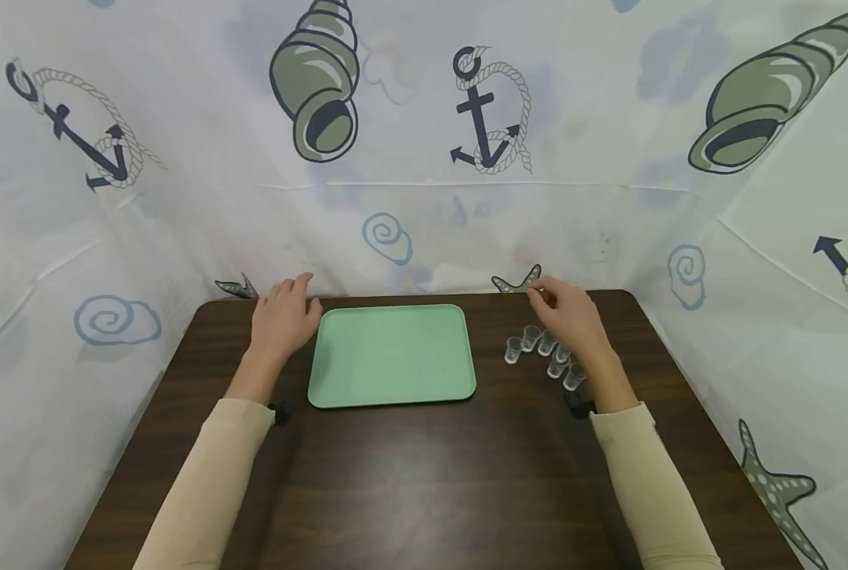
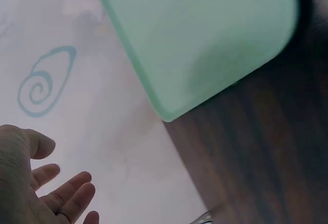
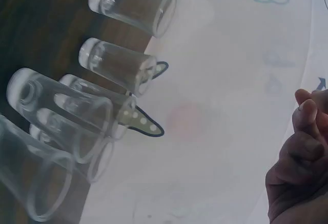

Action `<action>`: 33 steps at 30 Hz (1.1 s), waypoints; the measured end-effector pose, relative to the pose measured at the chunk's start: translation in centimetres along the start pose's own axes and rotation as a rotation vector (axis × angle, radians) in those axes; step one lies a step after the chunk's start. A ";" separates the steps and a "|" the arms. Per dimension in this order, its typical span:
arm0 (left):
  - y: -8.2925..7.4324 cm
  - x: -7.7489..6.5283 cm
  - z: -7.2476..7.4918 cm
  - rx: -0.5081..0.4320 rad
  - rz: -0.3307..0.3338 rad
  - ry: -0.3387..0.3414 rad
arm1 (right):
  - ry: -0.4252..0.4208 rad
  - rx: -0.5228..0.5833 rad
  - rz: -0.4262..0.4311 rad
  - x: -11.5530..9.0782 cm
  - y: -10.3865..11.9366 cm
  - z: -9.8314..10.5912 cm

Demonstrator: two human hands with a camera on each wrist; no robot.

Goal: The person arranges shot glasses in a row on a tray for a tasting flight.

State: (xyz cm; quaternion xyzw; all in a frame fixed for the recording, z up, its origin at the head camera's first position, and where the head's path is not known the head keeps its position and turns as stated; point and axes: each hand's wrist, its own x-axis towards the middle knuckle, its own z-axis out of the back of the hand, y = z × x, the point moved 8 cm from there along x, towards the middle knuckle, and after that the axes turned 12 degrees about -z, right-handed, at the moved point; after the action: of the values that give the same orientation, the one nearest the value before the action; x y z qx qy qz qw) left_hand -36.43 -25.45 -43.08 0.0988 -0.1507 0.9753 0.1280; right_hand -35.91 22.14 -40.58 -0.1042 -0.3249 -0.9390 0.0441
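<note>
My left hand [image 1: 283, 318] is over the table's back left part, beside the upper left corner of a light green tray [image 1: 391, 356]. Its fingers are spread and relaxed in the left wrist view, with nothing in them. My right hand [image 1: 569, 313] hovers behind and above several small clear shot glasses [image 1: 513, 350]. In the right wrist view its fingers [image 3: 294, 147] are curled, thumb and forefinger tips close together, and no object shows between them. The glasses stand upright in a loose cluster right of the tray, partly covered by the right hand and wrist in the head view.
A dark wooden table [image 1: 395, 491] holds the tray and glasses. Pale cloth [image 1: 424, 237] printed with shells, anchors and starfish hangs behind the table and at both sides. Dark bands with small cameras sit at both wrists.
</note>
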 end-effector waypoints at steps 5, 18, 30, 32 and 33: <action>1.4 -1.7 -1.5 -0.009 0.044 -0.044 | 0.041 -0.010 -0.009 -1.6 -0.7 -0.9; 4.6 -4.8 -6.7 -0.186 0.228 0.279 | 0.197 -0.140 -0.160 -4.4 -1.1 -4.1; 4.6 -5.3 -8.4 -0.330 0.246 0.269 | 0.198 -0.143 -0.224 -4.8 -2.2 -5.7; 4.6 -5.7 -8.6 -0.335 0.246 0.282 | 0.224 -0.166 -0.223 -4.8 -2.3 -6.3; 4.6 -5.9 -8.7 -0.340 0.246 0.292 | 0.235 -0.176 -0.225 -4.8 -2.4 -6.6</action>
State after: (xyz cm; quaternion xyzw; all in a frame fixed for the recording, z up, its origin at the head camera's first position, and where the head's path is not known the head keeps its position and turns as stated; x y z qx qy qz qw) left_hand -33.46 -28.19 -53.85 -0.0849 -0.3034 0.9481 0.0437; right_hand -32.65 20.00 -48.12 0.0398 -0.2438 -0.9685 -0.0326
